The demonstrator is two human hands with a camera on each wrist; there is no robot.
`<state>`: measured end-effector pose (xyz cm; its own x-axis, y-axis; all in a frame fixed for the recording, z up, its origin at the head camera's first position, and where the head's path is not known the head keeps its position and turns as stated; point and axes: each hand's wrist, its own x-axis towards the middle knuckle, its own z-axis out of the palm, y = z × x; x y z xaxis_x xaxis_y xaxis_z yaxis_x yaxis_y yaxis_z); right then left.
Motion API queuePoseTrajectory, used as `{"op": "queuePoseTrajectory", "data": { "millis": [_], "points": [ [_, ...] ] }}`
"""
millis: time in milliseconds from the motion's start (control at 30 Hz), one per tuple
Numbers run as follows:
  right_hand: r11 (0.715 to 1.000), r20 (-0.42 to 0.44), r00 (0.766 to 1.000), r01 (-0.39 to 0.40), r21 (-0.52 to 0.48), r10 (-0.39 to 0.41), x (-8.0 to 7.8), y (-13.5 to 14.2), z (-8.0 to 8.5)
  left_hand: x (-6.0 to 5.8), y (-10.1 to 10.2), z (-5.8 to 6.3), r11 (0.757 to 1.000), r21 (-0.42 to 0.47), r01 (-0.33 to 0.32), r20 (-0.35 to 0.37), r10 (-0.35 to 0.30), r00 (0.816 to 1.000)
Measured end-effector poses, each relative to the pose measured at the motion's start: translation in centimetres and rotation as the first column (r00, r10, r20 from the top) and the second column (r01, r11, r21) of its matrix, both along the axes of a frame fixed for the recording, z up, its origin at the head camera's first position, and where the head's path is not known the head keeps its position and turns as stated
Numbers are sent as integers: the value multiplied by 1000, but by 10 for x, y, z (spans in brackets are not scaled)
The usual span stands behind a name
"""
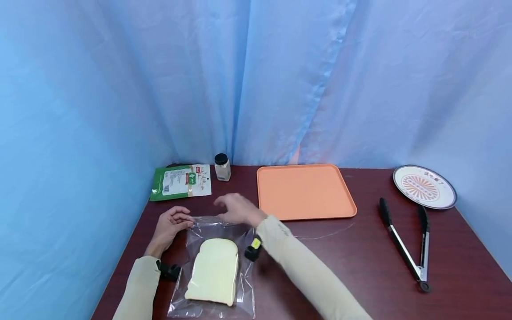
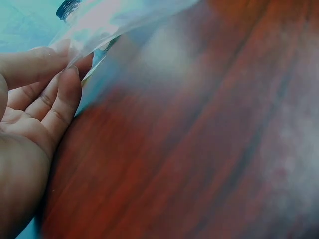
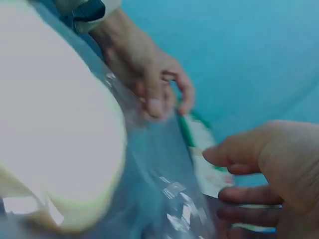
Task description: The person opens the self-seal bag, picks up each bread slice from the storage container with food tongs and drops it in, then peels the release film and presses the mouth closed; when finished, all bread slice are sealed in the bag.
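A clear plastic bag (image 1: 246,289) lies on the table with a slice of bread (image 1: 216,269) inside it. My left hand (image 1: 170,229) pinches the bag's far left corner between thumb and fingers, as the left wrist view shows with the film (image 2: 94,37) at the fingertips. Above the bag's far edge hovers my right hand (image 1: 240,209), its fingers loosely bent and apart from the film. In the right wrist view nothing shows between the right hand's thumb and fingers (image 3: 251,194). The bread (image 3: 55,114) looms large and blurred there.
Behind the left hand lies a green and white pouch (image 1: 182,182), beside a small black-capped jar (image 1: 222,168). An orange tray (image 1: 304,191) sits at the back middle. Tongs (image 1: 412,253) lie spread on the right, near a patterned plate (image 1: 425,186). Blue curtains (image 1: 280,80) surround the table.
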<state>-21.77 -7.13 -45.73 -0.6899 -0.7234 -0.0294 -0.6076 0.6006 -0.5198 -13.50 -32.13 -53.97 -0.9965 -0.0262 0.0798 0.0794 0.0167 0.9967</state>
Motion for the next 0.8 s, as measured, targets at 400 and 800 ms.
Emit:
{"op": "queuePoseTrajectory", "data": {
  "millis": [400,800],
  "points": [
    [1000,148,989,-13,-27,16,17,-65,-19,1,1,3,999,-45,-15,45,17,999],
    [1000,174,984,-27,-6,27,10,-65,-27,1,-3,0,1000,-22,-1,21,1,1000]
  ]
}}
